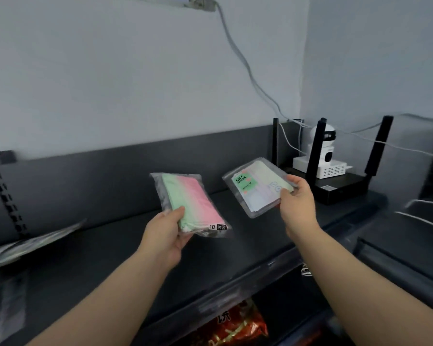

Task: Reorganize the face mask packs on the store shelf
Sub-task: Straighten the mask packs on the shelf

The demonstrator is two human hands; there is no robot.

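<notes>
Left hand (166, 237) pinches the pink-and-green pack (188, 198), a clear bag of stacked masks, thumb on top, over the dark shelf (98, 265). At its 3 o'clock, right hand (298, 206) grips the FACE MASK pack (253, 196), clear bag, pale masks inside

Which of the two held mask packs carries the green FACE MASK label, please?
The router-side pack, gripped in the right hand: its green label faces up. The pink-and-green pack in the left hand bears only a small black tag.
</notes>
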